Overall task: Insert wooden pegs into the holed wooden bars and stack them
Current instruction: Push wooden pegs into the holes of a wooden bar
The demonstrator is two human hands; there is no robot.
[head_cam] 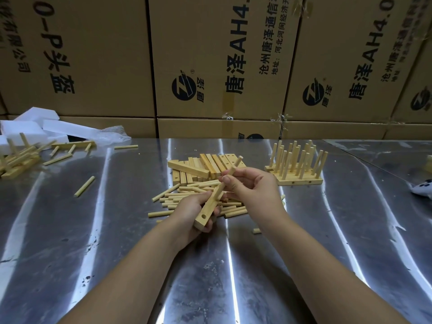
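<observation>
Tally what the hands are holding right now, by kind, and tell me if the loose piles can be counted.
Holed wooden bar: 1, gripped by the left hand
Wooden peg: 1, pinched by the right hand
Total in the hands: 2
The peg pile and the bar pile overlap too much to count.

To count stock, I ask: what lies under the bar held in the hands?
A pile of loose pegs on the metal table. Those beneath the left hand and bar are covered.
</observation>
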